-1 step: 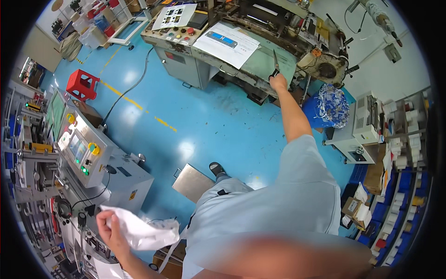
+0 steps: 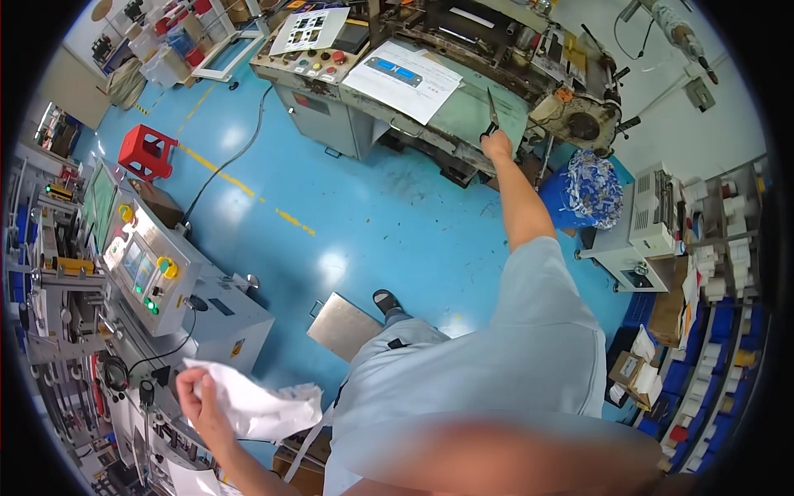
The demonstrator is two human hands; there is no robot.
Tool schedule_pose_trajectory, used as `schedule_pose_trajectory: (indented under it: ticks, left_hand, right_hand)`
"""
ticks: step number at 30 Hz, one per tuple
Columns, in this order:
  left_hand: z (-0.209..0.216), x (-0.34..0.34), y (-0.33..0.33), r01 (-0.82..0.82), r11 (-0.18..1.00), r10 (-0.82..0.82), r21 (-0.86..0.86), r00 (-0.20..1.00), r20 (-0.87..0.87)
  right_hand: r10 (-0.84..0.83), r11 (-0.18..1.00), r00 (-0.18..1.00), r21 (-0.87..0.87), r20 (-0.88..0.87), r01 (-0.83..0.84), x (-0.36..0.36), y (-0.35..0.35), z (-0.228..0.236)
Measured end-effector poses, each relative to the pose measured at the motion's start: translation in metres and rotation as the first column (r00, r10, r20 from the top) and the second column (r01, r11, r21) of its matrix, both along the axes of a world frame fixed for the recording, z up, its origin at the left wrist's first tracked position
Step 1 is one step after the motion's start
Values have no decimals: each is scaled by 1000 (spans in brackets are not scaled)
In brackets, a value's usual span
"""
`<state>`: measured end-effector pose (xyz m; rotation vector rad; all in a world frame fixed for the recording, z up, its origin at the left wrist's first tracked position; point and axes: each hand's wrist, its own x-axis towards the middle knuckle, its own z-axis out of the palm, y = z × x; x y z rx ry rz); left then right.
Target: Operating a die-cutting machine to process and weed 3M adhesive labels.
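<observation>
My right arm stretches out to the far machine's table, and my right hand point(image 2: 498, 147) is closed on the black handles of a pair of scissors point(image 2: 491, 112). The blades point away from me over the greenish tabletop point(image 2: 471, 106). To the left of the scissors lies a printed white sheet point(image 2: 405, 93) with a blue picture on it. Low on the left, my left hand point(image 2: 203, 409) is closed on a crumpled white sheet point(image 2: 256, 405) that hangs toward my body. Whether this sheet is paper or plastic I cannot tell.
A grey control cabinet point(image 2: 186, 285) with lit buttons stands on the left. A metal step point(image 2: 345, 326) lies by my foot. Beyond are a red stool point(image 2: 147, 152) and a dark cable point(image 2: 236, 157) on the blue floor. A blue bin point(image 2: 562, 194) of shredded scraps stands right.
My left hand and the crumpled white sheet have shifted very slightly. My right hand and the scissors look the same.
</observation>
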<state>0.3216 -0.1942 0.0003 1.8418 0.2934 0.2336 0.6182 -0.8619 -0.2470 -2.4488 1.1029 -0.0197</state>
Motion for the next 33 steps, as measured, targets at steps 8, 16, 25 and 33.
schedule_pose_trajectory:
  ticks: [8, 16, 25, 33]
  left_hand:
    - [-53, 63, -80, -78, 947, 72, -311, 997, -31]
    - [-86, 96, -140, -235, 904, 260, -357, 965, 22]
    - [-119, 20, -189, -54, 942, 95, -330, 989, 110]
    - [-157, -57, -267, 83, 966, -127, -245, 978, -168]
  right_hand:
    - [-154, 988, 987, 30, 47, 153, 16, -28, -9]
    - [302, 130, 664, 660, 684, -740, -125, 205, 46]
    - [-109, -651, 859, 617, 500, -442, -298, 331, 73]
    - [219, 96, 474, 465, 853, -880, -378, 249, 61]
